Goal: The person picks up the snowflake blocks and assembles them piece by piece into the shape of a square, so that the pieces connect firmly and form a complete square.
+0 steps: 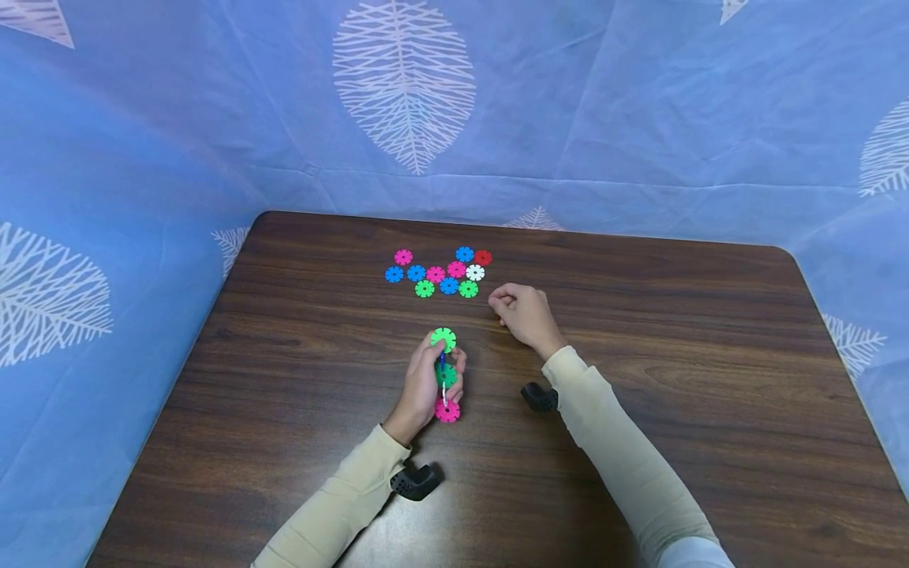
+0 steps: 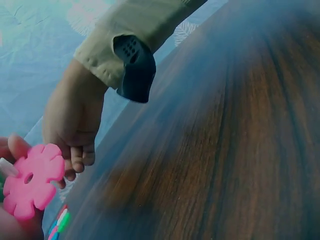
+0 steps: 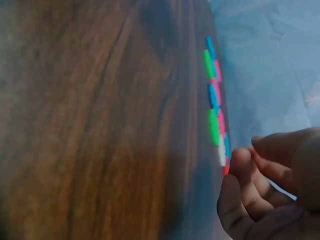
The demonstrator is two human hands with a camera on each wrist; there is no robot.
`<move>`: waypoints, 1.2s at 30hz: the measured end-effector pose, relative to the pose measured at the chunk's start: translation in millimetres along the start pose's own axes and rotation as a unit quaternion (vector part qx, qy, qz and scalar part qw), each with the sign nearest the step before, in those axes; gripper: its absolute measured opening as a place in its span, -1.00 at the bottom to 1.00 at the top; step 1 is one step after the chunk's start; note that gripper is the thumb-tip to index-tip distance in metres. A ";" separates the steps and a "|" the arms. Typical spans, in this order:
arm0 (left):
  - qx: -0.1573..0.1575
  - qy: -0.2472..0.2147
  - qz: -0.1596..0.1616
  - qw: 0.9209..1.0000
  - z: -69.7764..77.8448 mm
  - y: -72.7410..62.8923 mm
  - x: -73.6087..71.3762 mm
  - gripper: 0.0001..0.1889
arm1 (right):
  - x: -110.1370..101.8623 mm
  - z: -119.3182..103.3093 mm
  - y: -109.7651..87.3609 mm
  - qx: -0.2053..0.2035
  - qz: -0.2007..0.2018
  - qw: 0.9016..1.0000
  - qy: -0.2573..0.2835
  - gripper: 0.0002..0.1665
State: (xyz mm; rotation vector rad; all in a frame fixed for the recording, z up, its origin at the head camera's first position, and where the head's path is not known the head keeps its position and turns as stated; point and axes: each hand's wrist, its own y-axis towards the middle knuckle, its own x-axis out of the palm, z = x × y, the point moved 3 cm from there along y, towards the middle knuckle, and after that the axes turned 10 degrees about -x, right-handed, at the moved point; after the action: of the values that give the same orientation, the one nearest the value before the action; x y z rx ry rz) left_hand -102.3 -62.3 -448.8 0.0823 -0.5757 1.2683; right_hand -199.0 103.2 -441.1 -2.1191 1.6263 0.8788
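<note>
My left hand (image 1: 419,386) grips a chain of notched plastic discs over the table. From the far end it runs through a light green disc (image 1: 443,336), a blue one seen edge-on, a darker green disc (image 1: 448,375), a white one edge-on and a pink disc (image 1: 448,412). The thumb lies on the light green disc. In the left wrist view the pink disc (image 2: 42,172) looks like a flower, with a slot between petals and a centre hole. My right hand (image 1: 529,315), fingers loosely curled and nothing visible in them, hovers right of the loose discs.
Several loose discs lie in a flat cluster towards the table's far edge, among them a white disc (image 1: 475,273), a red disc (image 1: 483,258) and a blue disc (image 1: 394,274). The brown wooden table (image 1: 675,331) meets a blue leaf-patterned cloth (image 1: 568,102) behind.
</note>
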 end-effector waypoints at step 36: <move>0.014 0.022 0.060 0.998 -4.4 5.2 -7.0 -0.68 | 31.6 -5.9 35.9 0.101 0.037 0.990 -0.087 -0.54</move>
State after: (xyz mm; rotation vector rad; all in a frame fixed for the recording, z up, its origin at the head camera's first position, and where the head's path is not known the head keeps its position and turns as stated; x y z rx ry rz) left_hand -106.7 -65.1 -457.0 0.0424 -0.5309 1.3917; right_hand -226.4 65.5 -453.2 -1.8051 1.6382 0.8564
